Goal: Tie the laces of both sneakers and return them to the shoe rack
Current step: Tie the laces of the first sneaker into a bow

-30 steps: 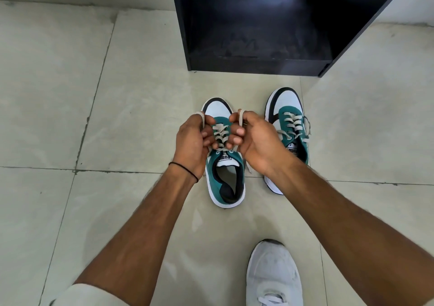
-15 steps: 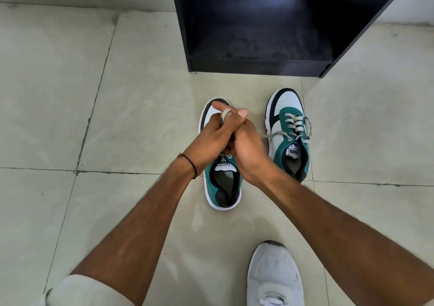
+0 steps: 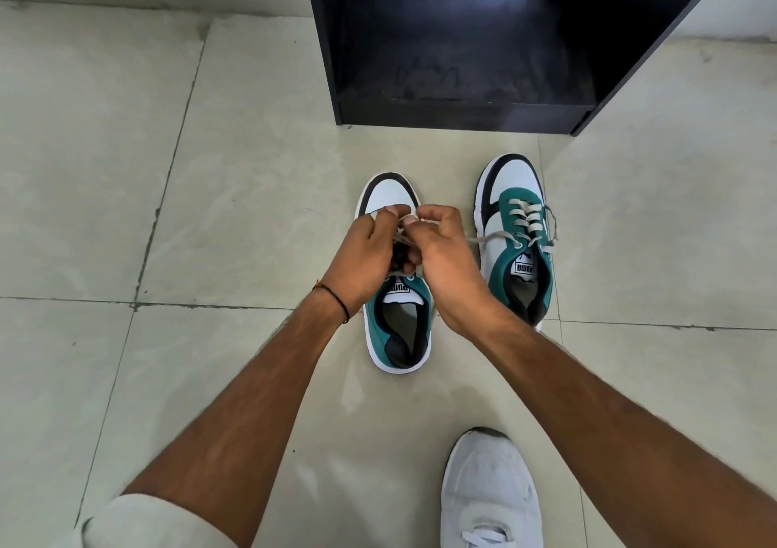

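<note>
Both hands are over the left sneaker (image 3: 398, 337), mid-tie. Your left hand (image 3: 365, 249) and right hand (image 3: 446, 262) each have the fingers curled in, pinching its laces (image 3: 401, 237) above the tongue. The knot itself is hidden behind your fingers, so I can't tell how far it's formed.

The right sneaker (image 3: 518, 228) sits just beside it on the floor (image 3: 202, 177), not tied. Its loose lace end (image 3: 487, 238) trails left towards your right hand.

Risks from here:
- Nothing pins the left sneaker. A hard upward pull will likely lift or drag it instead of cinching the knot.
- The pinch is tight and crowded. If either thumb eases off, a loop probably slips out and you redo it.
- That loose lace end runs close to your right knuckles. It could snag as you draw the right hand outwards, tugging the right sneaker.

Room and edges:
- The shoe rack (image 3: 462, 43) is straight ahead, beyond both toes, with its opening facing you.
- It has a raised front edge at the base, so lift the sneakers over it rather than sliding them in.
- The side panels limit the width, and the right one angles out, so come in centred.
- Your own white shoe (image 3: 491, 488) is planted near right. Pull your elbows back to the left side.
</note>
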